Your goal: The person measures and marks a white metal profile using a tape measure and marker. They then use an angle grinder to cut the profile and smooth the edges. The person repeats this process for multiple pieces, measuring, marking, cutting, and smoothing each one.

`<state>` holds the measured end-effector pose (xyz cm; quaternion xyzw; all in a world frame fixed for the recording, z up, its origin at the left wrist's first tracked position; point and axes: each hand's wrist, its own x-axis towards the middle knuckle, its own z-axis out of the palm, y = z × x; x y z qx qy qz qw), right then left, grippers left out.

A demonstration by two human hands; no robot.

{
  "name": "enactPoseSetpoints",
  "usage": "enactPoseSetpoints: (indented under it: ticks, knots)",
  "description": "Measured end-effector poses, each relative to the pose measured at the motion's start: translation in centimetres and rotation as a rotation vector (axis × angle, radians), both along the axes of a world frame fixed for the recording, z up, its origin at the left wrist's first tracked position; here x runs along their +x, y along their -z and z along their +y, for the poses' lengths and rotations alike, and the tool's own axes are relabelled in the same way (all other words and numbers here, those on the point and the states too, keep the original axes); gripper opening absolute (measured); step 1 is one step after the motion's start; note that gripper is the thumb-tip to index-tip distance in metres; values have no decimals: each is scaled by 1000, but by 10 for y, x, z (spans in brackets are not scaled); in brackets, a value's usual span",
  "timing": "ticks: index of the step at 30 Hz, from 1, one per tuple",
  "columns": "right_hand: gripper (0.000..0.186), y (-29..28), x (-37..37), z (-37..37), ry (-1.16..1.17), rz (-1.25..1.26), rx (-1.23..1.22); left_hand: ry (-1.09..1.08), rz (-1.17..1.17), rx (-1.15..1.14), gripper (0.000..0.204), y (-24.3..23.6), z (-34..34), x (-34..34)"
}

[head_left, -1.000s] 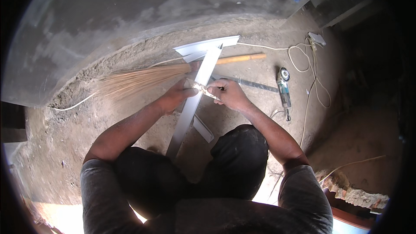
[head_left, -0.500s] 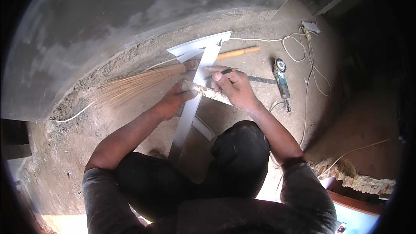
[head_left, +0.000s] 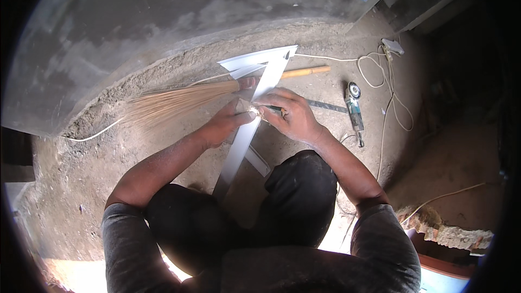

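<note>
A long white strip (head_left: 236,154) runs diagonally between my knees, away from me. Across it, my left hand (head_left: 228,120) is closed on a flat, worn piece (head_left: 244,107) speckled pale and dark, its thumb pressing on it. My right hand (head_left: 293,119), fingers curled, grips a dark, slim pencil-like tool (head_left: 278,110) against that piece, mostly hidden by the fingers. Other white strips (head_left: 255,54) lie at the far end of the long one, and a short white piece (head_left: 259,161) lies under it near my right knee.
A straw broom (head_left: 179,97) lies behind my left hand. An angle grinder (head_left: 355,111) is to my right, near a dark flat bar (head_left: 328,106). Loose white cable (head_left: 372,84) leads to a white socket strip (head_left: 392,46). A grey wall (head_left: 163,21) curves along the back.
My right hand let the worn piece's end go and took up the slim tool by half a second ago. Now it has dropped slightly, closer to my left hand.
</note>
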<state>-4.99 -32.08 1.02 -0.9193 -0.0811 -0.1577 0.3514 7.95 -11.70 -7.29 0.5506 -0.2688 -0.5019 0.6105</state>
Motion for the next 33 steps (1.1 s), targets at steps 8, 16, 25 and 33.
enactPoseSetpoints:
  ticks: [8, 16, 25, 33]
  knots:
    - [21, -8, 3, 4, 20, -12, -32, -36, 18, -43, 80, 0, 8, 0]
    - [21, 1, -6, -4, 250, -40, 233, -80, 24, -42, 77, -3, 13, 2]
    - [32, 8, 1, -4, 124, 521, 234, -69, -100, -54, 78, 0, 13, 10]
    - [74, 10, 22, -15, 357, 353, 768, -25, -101, 29, 72, -26, 11, 5]
